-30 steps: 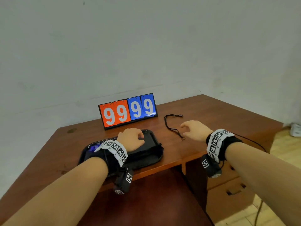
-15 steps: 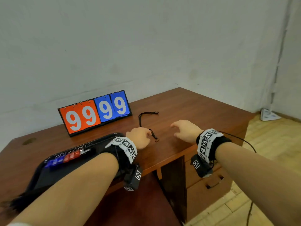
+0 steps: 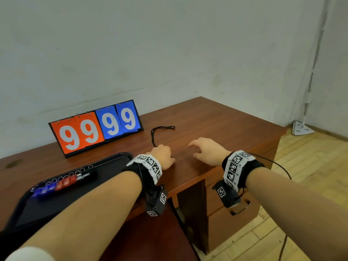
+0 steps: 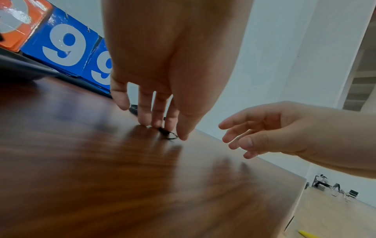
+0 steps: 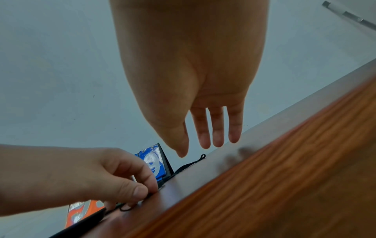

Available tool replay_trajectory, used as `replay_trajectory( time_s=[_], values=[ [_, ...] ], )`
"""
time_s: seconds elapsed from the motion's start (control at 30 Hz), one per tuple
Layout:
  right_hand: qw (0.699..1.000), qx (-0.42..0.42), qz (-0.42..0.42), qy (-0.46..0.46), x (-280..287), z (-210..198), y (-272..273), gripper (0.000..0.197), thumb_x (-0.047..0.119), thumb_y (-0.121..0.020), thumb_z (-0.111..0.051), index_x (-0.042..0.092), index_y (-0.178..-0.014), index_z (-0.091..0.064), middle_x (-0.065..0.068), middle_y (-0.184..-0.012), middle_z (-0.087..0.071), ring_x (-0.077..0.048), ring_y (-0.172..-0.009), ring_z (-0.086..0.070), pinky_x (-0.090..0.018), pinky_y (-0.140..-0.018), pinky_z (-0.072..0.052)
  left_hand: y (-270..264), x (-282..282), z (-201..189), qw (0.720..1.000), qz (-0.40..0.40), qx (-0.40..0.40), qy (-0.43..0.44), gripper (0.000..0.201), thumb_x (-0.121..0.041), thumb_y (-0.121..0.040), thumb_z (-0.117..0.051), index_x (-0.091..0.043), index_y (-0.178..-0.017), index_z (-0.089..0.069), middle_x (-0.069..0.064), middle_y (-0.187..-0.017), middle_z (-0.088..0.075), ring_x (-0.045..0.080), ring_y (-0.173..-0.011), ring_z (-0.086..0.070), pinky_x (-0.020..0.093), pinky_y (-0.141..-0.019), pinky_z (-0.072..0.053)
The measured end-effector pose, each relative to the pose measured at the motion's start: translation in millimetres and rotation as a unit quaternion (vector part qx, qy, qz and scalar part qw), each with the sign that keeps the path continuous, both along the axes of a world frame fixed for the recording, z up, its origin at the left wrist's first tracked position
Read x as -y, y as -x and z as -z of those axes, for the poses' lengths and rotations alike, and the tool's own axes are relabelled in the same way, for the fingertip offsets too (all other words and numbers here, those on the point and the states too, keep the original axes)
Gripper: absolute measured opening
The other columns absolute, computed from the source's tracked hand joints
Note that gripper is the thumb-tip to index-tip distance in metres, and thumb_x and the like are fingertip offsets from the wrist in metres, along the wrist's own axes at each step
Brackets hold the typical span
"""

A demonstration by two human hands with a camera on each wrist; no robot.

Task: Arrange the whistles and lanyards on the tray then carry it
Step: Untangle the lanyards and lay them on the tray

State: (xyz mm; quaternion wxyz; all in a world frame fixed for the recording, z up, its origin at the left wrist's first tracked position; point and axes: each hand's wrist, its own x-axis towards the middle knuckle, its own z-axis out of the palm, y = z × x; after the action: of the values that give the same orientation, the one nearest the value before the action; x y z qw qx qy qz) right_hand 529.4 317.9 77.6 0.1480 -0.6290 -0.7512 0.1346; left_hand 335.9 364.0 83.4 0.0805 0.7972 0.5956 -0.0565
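— Where's your left hand?
— Down on the worktop, fingertips on the near end of the black lanyard. My thumb and fingers are closing in on the cord; whether I actually have it pinched, I can't tell.
— And the rest of the cord?
— It runs away from me and loops just right of the scoreboard.
— Your right hand?
— Hovering just beside the left, fingers loose and spread, holding nothing.
— The tray?
— At my left on the worktop, under my left forearm. Blue and red whistles lie in a row along its far side, rings up.
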Motion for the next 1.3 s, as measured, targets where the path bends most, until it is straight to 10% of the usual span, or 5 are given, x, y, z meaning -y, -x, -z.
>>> replay_trajectory(
  time_s=[0.1,0.43,0.8,1.1,1.3],
  values=[
    [1.0,-0.006,-0.005,0.004,2,2,1,0.044,0.027,-0.094,-0.058,0.029,-0.137,-0.05,0.0,-0.125,-0.053,-0.018,-0.115,-0.053,-0.036,-0.098,-0.047,2,0,0,1.0,-0.003,0.027,0.013,0.023,-0.03,-0.092,-0.062,-0.018,-0.073,-0.064,0.003,-0.084,-0.064,0.029,-0.09,-0.065,0.049,-0.09,-0.053],
    [1.0,-0.01,-0.021,-0.02,10,-5,6,0.052,0.016,-0.094,-0.056,0.028,-0.143,-0.043,0.0,-0.134,-0.052,-0.019,-0.122,-0.051,-0.036,-0.102,-0.045,-4,21,-21,0.993,0.029,0.104,0.044,0.028,-0.001,-0.093,-0.053,-0.014,-0.114,-0.065,0.014,-0.128,-0.06,0.031,-0.11,-0.062,0.037,-0.094,-0.051],
    [0.956,-0.263,-0.132,-0.004,-5,-25,70,0.045,0.002,-0.083,-0.055,0.025,-0.122,-0.054,0.003,-0.115,-0.065,-0.016,-0.109,-0.061,-0.037,-0.095,-0.048,35,25,-52,0.936,0.065,0.346,-0.014,0.02,0.004,-0.088,-0.057,-0.014,-0.091,-0.062,0.01,-0.08,-0.073,0.024,-0.069,-0.072,0.039,-0.073,-0.062],
    [0.977,-0.184,-0.098,-0.034,-10,-28,92,0.023,0.02,-0.098,-0.052,0.019,-0.117,-0.067,0.008,-0.074,-0.065,0.0,-0.064,-0.061,-0.021,-0.066,-0.049,82,26,-51,0.945,0.012,0.316,-0.082,0.018,-0.002,-0.092,-0.057,-0.019,-0.095,-0.062,-0.001,-0.08,-0.069,0.01,-0.072,-0.068,0.023,-0.07,-0.054],
    [0.986,-0.134,-0.074,-0.06,-6,-39,92,0.025,0.021,-0.099,-0.051,0.021,-0.116,-0.07,-0.001,-0.095,-0.071,-0.022,-0.086,-0.066,-0.035,-0.078,-0.054,107,31,-59,0.934,-0.031,0.343,-0.099,0.019,0.001,-0.093,-0.054,-0.016,-0.096,-0.063,0.005,-0.084,-0.069,0.012,-0.073,-0.068,0.024,-0.071,-0.057]
  ],
)
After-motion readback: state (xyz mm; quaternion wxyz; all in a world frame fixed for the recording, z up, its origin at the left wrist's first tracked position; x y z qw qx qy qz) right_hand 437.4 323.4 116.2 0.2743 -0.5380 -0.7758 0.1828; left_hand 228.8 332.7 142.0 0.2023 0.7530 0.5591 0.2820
